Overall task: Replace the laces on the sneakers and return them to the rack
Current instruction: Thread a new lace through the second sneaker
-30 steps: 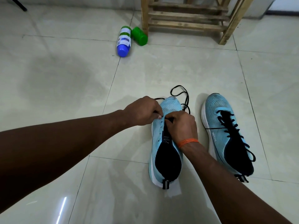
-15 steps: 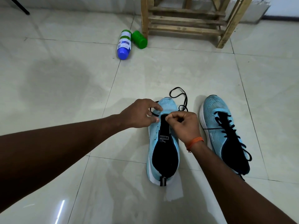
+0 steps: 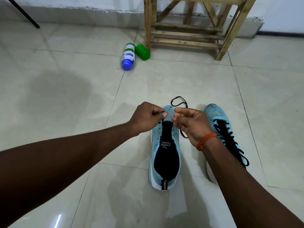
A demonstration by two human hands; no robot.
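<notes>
Your left hand (image 3: pixel 146 118) and right hand (image 3: pixel 192 124) have lifted toward the toe of the unlaced sneaker (image 3: pixel 176 143) at lower centre, each pinching the black lace (image 3: pixel 179 97); the laced sneaker (image 3: pixel 218 117) lies just right.

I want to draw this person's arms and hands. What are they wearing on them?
Hardly anything! Both arms are bare, with no sleeves showing. The left hand has no glove, ring or watch that I can see. The right hand is bare too, but its wrist wears a thin orange thread band, like a string bracelet.
</notes>
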